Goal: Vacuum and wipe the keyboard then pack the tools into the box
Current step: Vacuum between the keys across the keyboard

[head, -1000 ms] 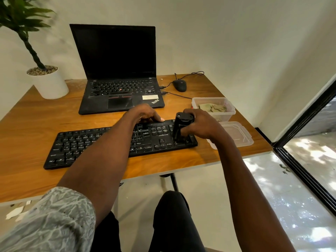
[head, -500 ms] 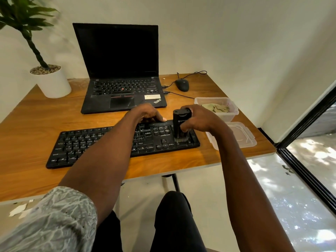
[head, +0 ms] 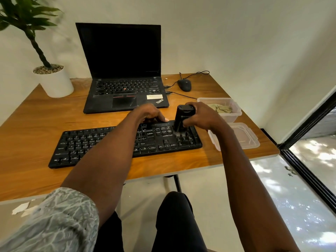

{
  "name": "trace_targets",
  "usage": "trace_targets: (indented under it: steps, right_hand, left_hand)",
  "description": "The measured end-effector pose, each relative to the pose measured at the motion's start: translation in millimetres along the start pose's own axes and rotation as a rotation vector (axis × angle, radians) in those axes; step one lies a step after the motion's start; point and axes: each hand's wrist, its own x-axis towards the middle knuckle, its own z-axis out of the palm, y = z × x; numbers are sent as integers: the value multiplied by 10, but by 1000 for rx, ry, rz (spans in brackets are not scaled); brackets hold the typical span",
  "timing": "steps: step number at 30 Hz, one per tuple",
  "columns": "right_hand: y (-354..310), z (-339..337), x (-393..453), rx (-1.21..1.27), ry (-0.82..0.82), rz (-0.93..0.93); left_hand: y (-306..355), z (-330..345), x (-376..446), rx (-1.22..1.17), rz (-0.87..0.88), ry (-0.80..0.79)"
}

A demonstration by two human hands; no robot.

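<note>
- The right hand (head: 198, 117) was wrapped around a small black handheld vacuum (head: 183, 118), holding it upright with its brush end on the keys at the right end of the keyboard (head: 101, 144).
- The left hand (head: 149, 114) gripped the far edge of the keyboard, fingers curled over the rim, just left of the vacuum.
- The keyboard lay on the near part of the wooden desk (head: 36, 113), in front of the laptop (head: 123, 70).
- To do this step well, I judged, the nozzle should stay square on the keys and travel slowly row by row toward the left end.
- The steadying hand would need to shift left ahead of it.
- The clear box (head: 234, 113), right of the keyboard, held a cloth (head: 221, 108), likely for wiping; its lid (head: 243, 137) lay nearer.
</note>
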Motion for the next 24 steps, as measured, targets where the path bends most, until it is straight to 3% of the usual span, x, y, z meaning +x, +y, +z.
trace_targets:
  steps: [4,9,13,17,21,24]
  right_hand:
    - [7,153,79,-43,328,-37]
    - [44,67,35,-69,191,6]
    - [38,64,81,-178,495,77]
    - [-18,145,140,-67,394,57]
    - [23,182,214,-155,550,146]
    - [-21,202,274,-119,503,128]
  left_hand:
    - [-8,0,-1,-4,2,9]
    - [2,-11,6,1,-8,1]
    - [-26,-3,26,2,-23,10]
    - [-8,19,29,1,-11,41]
    - [-4,34,37,11,-18,40]
    - [-18,15,40,-8,-20,42]
